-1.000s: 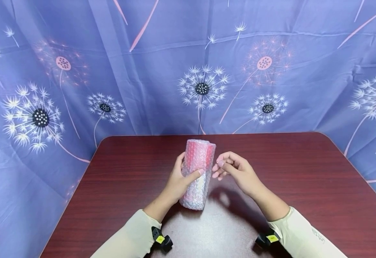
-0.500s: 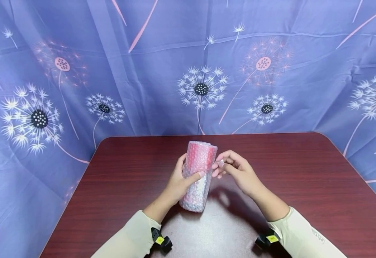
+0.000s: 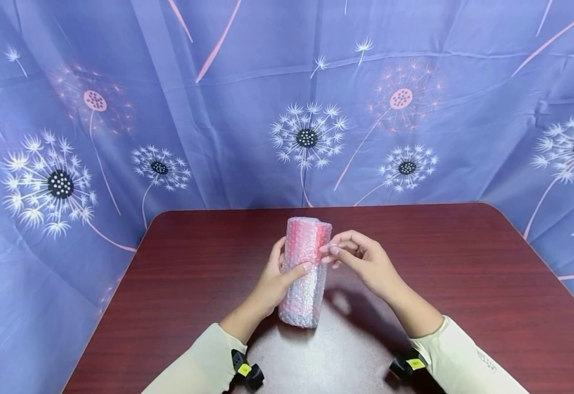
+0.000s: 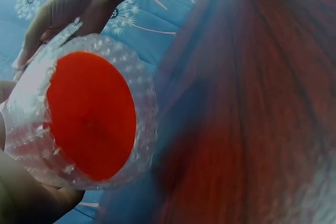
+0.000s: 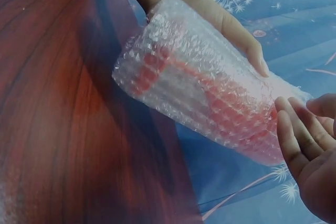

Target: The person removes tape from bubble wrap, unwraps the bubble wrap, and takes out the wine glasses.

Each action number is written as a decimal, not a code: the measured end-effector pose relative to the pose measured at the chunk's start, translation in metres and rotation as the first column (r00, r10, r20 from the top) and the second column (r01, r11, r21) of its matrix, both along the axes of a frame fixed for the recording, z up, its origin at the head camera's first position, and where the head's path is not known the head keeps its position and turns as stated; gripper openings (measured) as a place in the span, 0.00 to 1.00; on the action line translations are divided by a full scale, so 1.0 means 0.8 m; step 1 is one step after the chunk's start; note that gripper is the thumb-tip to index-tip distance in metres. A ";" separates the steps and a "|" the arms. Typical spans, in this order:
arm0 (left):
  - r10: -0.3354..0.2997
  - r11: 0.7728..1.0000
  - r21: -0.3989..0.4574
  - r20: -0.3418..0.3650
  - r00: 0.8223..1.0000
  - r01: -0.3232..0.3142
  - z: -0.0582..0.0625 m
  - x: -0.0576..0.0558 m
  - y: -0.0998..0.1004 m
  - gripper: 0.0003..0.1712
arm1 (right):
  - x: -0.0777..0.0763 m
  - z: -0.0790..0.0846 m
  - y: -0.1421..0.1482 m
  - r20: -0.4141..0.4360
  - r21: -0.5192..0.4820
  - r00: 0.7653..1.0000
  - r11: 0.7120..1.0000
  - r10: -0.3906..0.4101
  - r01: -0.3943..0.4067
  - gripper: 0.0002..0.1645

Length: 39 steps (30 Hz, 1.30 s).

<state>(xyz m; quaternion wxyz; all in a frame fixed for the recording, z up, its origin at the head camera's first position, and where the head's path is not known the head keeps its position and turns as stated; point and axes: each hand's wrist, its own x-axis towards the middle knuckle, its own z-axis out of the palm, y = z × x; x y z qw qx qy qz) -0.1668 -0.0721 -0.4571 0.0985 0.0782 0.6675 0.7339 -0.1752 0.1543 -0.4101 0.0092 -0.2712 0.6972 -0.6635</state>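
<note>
My left hand (image 3: 272,279) grips a cylinder in bubble wrap (image 3: 302,295) around its side, thumb across the front. The bundle is held tilted above the table. Red and pale areas show through the clear wrap. In the left wrist view, a flat, round red end (image 4: 94,116) shows inside the open end of the wrap. My right hand (image 3: 365,262) is at the bundle's upper right side, fingers bent, fingertips touching the wrap. Between its thumb and forefinger it pinches a small, shiny, clear piece that looks like tape (image 3: 333,245).
The dark red wooden table (image 3: 193,257) reaches back to a blue curtain (image 3: 237,120) printed with dandelions. Black wrist cameras sit at both pale sleeves (image 3: 193,361). Shadows of the hands fall on the tabletop.
The right fingertips have come in against the wrap's side with the small clear piece. The bundle has shifted slightly down and right and stands a bit more upright; the left hand keeps its grip.
</note>
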 end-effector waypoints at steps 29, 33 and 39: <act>-0.070 0.896 -0.440 -0.012 0.997 0.058 -0.028 0.001 -0.003 0.42 | -0.030 -0.025 -0.044 -0.138 0.395 0.979 0.897 -0.153 0.196 0.06; 0.013 0.920 -0.391 -0.013 1.000 -0.017 -0.028 -0.001 -0.010 0.50 | -0.034 -0.026 -0.056 -0.184 0.439 0.973 0.874 -0.139 0.208 0.07; 0.101 0.951 -0.292 -0.023 0.995 -0.103 -0.033 0.000 -0.024 0.45 | -0.036 -0.023 -0.082 -0.293 0.496 0.950 0.833 -0.103 0.243 0.09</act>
